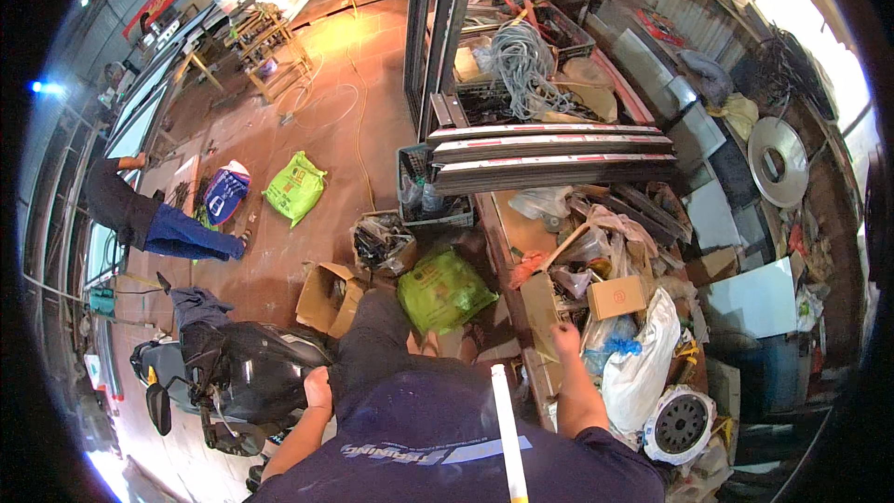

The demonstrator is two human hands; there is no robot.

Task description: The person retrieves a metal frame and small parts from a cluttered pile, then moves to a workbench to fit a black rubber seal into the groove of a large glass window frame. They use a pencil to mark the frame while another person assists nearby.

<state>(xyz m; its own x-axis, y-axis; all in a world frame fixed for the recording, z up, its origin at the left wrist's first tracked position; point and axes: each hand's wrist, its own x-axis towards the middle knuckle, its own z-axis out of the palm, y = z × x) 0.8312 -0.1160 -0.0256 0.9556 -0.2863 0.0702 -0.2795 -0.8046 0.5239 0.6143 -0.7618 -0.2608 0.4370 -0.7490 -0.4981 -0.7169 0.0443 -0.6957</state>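
Beside my dark shorts [368, 345] and close to a black motorbike [265, 373] is my left hand [318, 389]. Its back faces up and its fingers are hidden. My right hand [564, 339] is raised over the cluttered bench on my right, fingers curled in. Whatever it may hold is too small to make out. A small brown cardboard box [616, 297] lies just beyond it, and a white sack [643, 354] with a blue plastic bag [621, 346] lies to its right. On the floor ahead of my feet sits a full green bag [447, 292].
An open carton [331, 300], a box of dark parts [384, 242] and a grey crate [433, 196] stand ahead. Dark metal profiles [554, 154] lie across the bench. Another person [154, 210] bends at the far left. A white stick [507, 428] crosses the view close up.
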